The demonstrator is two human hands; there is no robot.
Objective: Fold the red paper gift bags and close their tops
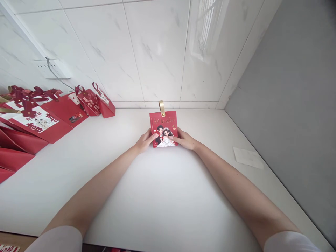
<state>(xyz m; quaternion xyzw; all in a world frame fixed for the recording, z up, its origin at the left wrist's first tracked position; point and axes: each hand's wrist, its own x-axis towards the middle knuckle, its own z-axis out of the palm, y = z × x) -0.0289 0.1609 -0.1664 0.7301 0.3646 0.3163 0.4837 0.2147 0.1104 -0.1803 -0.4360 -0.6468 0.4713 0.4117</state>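
Observation:
Held between both hands at the middle of the white table is a red gift box (164,122). Its front carries gold lettering and a cartoon couple in wedding clothes, and a gold strap handle (161,107) with a stud loops up from its top. My left hand (145,140) grips the box's left side, thumb across the front. On the opposite side, my right hand (186,139) holds it the same way, its thumb over the printed dress. The fingers behind the box are hidden.
Several red gift boxes with ribbon handles (52,122) crowd the table's left side. A cable (56,75) runs from a wall socket (52,69) behind them. White tiles (157,52) rise at the back, a grey panel (294,105) at right. A white sheet (248,157) lies near the panel.

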